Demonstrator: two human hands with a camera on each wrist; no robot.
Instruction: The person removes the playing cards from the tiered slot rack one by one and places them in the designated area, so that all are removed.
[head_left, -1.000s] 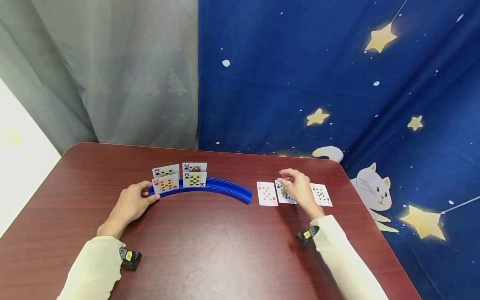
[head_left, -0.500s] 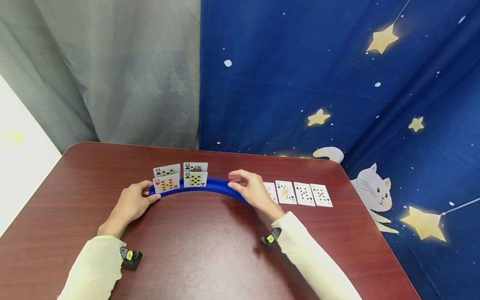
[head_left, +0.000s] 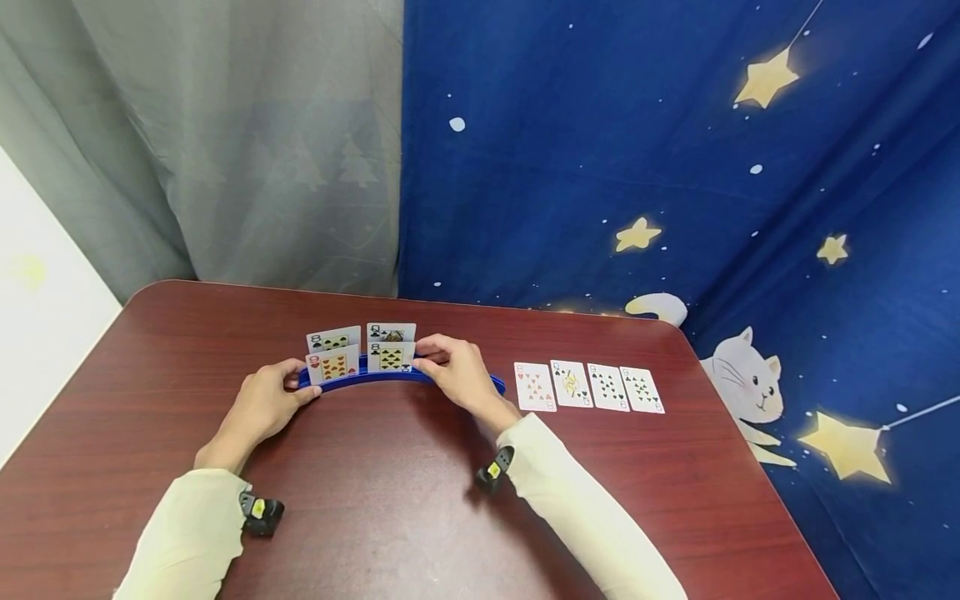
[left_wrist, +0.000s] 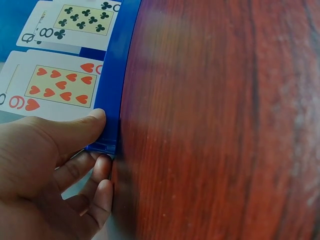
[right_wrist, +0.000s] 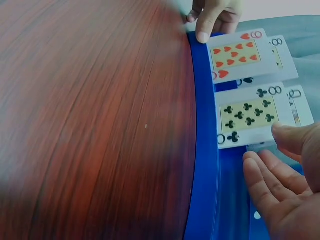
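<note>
A curved blue card holder stands on the table with two pairs of playing cards upright in it. At its left end, my left hand grips the rim, thumb on the front and fingers at the end. Beside that hand stands the nine of hearts, with a black eight behind. Farther right, the eight of clubs stands before a black queen. My right hand has its thumb at the eight of clubs' right edge, its fingers apart from the thumb and extended beside the card.
Face up in a row to the right lie a hearts card, a face card and two black number cards. The brown table ends before grey and blue curtains.
My right hand has moved left from above the loose cards, across the holder, to the eight of clubs. My left hand has stayed at the holder's end.
</note>
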